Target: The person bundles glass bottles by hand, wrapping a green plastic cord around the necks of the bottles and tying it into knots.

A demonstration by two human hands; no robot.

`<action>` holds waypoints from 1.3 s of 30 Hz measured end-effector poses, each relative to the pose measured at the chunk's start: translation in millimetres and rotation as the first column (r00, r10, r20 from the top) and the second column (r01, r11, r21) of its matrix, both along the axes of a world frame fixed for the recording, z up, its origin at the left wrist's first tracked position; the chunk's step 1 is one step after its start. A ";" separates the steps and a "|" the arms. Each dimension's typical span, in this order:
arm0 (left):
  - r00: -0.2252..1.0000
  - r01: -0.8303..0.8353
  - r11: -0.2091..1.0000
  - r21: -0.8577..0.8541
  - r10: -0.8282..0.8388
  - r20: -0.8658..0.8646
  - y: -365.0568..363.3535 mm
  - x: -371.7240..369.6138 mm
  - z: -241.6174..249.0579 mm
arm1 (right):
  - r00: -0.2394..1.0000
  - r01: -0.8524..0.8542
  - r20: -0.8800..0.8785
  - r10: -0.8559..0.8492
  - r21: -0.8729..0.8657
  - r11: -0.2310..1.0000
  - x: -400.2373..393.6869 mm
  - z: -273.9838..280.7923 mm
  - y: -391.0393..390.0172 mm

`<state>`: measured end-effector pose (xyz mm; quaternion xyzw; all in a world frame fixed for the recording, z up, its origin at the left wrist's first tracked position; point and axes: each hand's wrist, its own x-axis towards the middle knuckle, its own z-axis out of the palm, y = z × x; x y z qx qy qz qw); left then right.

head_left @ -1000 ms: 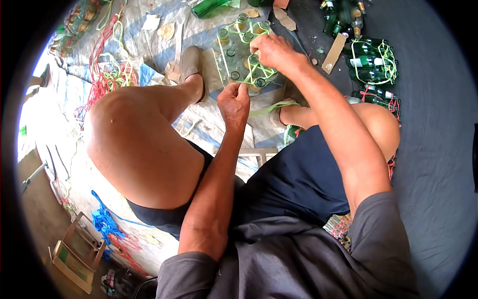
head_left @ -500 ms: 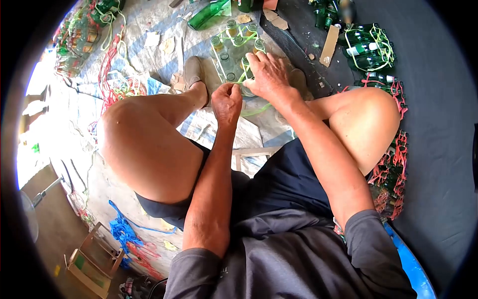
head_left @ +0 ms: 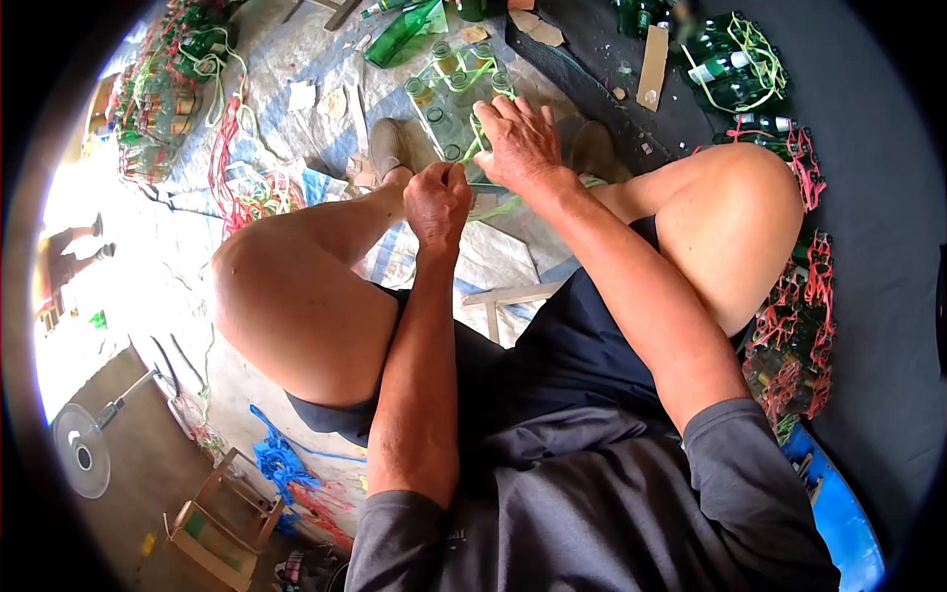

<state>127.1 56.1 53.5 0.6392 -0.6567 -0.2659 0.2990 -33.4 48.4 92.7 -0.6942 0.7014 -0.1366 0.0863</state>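
Observation:
A cluster of several clear glass bottles stands upright between my feet, with light green plastic cord looped around the necks. My left hand is closed in a fist at the cluster's near edge, gripping the cord that runs out from the bottles. On the near right corner, my right hand bends over a bottle, its thumb and fingers on the cord around the neck. Part of that corner is hidden under the right hand. A loose length of cord trails below the hands.
A green bottle lies beyond the cluster. Tied green bottles lie at the right, and red-netted bottles line my right side. A fan, blue cord and a wooden frame are at lower left.
The camera view has shifted slightly, bringing more of the fan and the blue object at lower right into view. Both hands remain at the cluster's near side; the left sits slightly farther from the right.

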 end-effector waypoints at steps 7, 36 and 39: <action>0.966 0.128 0.990 0.054 -0.137 0.219 -8.0 5.5 20.2 | 0.998 0.041 0.044 -0.041 -0.005 0.999 -0.4 -8.4 -3.0; 0.737 0.534 0.801 0.272 -0.598 0.314 -113.2 13.1 32.7 | 0.986 0.090 0.147 -0.076 -0.093 0.992 2.0 -15.1 -1.3; 0.778 0.507 0.792 0.340 -0.590 0.216 -118.3 16.9 25.9 | 0.983 0.090 0.172 -0.071 -0.110 0.990 2.6 -11.6 0.6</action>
